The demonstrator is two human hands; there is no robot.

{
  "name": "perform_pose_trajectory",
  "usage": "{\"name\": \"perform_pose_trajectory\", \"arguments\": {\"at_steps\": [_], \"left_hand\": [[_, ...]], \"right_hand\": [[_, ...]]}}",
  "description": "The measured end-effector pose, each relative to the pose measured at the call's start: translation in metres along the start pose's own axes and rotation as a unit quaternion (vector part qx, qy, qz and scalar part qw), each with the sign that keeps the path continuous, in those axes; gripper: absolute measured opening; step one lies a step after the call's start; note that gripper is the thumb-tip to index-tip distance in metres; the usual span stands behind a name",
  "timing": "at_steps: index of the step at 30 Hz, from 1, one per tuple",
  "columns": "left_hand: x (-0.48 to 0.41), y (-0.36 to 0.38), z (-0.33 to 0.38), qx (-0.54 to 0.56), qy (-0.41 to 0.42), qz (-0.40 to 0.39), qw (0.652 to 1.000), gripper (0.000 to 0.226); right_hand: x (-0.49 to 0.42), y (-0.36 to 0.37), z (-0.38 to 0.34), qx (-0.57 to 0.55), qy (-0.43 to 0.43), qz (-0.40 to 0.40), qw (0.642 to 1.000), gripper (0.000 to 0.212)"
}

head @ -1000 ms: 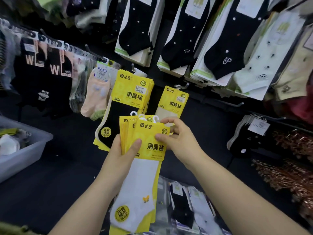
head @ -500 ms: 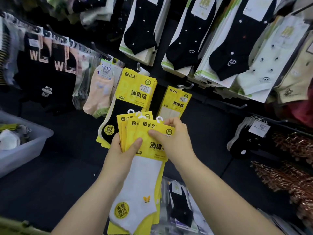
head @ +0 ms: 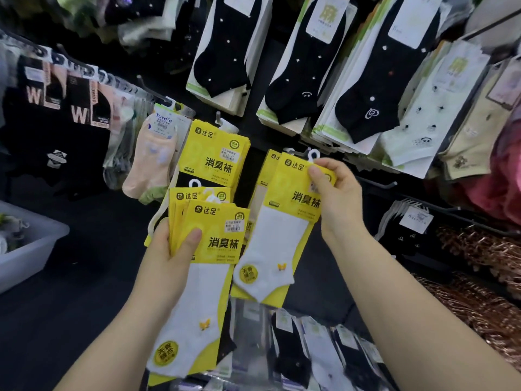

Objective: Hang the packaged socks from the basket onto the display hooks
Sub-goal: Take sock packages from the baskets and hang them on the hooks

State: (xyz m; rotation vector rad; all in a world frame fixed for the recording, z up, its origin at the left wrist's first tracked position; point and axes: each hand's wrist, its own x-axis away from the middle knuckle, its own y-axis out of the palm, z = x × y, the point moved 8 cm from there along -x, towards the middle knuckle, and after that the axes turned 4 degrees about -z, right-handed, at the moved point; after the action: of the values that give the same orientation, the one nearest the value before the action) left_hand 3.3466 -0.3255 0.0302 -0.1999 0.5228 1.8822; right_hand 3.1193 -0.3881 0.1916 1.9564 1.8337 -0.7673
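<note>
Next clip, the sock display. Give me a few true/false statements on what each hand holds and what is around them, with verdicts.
1. The right hand pinches a single yellow pack near its top. True.
2. The left hand holds nothing. False: it grips a stack of yellow packs.
3. The sock in the single yellow pack is black. False: it is white, with a small yellow motif.
4. A grey bin sits at the left edge of the view. True.
5. The socks hanging at top centre are pink. False: black dotted socks hang there.
</note>
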Motion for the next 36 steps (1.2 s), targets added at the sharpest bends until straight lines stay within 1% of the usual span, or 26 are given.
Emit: {"name": "perform_pose_trajectory", "arguments": {"at_steps": [3,5,14,17,21,24,26,28,30,31,32,33,35,36], "left_hand": [[0.000,0.000,-0.002,-0.007,-0.004,-0.002,1.000,0.017],[0.000,0.002,-0.004,-0.008,-0.011,-0.003,1.000,0.016],[0.003,0.006,-0.010,-0.015,-0.023,-0.003,1.000,0.015],[0.002,0.004,-0.011,-0.018,-0.023,-0.001,1.000,0.019],[0.000,0.002,-0.014,-0.010,-0.027,0.001,1.000,0.014],[-0.001,0.004,-0.015,-0.005,-0.027,-0.004,1.000,0.014],[-0.001,0.005,-0.015,-0.001,-0.025,-0.007,1.000,0.014],[-0.001,0.005,-0.015,-0.004,-0.023,-0.009,1.000,0.015],[-0.001,0.005,-0.015,-0.004,-0.025,-0.010,1.000,0.014],[-0.001,0.006,-0.015,-0.001,-0.028,-0.011,1.000,0.014],[-0.001,0.007,-0.015,0.004,-0.031,-0.010,0.999,0.014],[-0.001,0.008,-0.016,0.013,-0.036,-0.010,0.999,0.014],[0.001,0.012,-0.016,0.034,-0.047,-0.014,0.998,0.016],[0.002,0.014,-0.016,0.042,-0.049,-0.019,0.998,0.017]], "right_hand": [[-0.006,0.001,-0.014,0.027,-0.050,-0.010,0.998,0.017],[-0.007,0.004,-0.014,0.048,-0.054,-0.014,0.997,0.016],[-0.016,0.007,0.002,0.055,0.014,0.039,0.998,0.010],[-0.020,0.010,0.008,0.062,0.031,0.039,0.997,0.010],[-0.034,0.015,0.026,0.058,0.082,0.035,0.994,0.010],[-0.053,0.018,0.037,0.079,0.101,0.042,0.991,0.010],[-0.064,0.020,0.045,0.100,0.119,0.043,0.987,0.020],[-0.071,0.018,0.058,0.120,0.152,0.056,0.979,0.038],[-0.064,0.009,0.065,0.178,0.183,0.104,0.961,0.049],[-0.055,0.006,0.063,0.211,0.178,0.122,0.953,0.050],[-0.045,0.009,0.059,0.226,0.155,0.118,0.954,0.047],[-0.033,0.016,0.056,0.219,0.125,0.082,0.964,0.041],[0.000,0.043,0.052,0.158,0.090,-0.051,0.982,0.027],[0.019,0.058,0.049,0.134,0.087,-0.119,0.980,0.023]]}}
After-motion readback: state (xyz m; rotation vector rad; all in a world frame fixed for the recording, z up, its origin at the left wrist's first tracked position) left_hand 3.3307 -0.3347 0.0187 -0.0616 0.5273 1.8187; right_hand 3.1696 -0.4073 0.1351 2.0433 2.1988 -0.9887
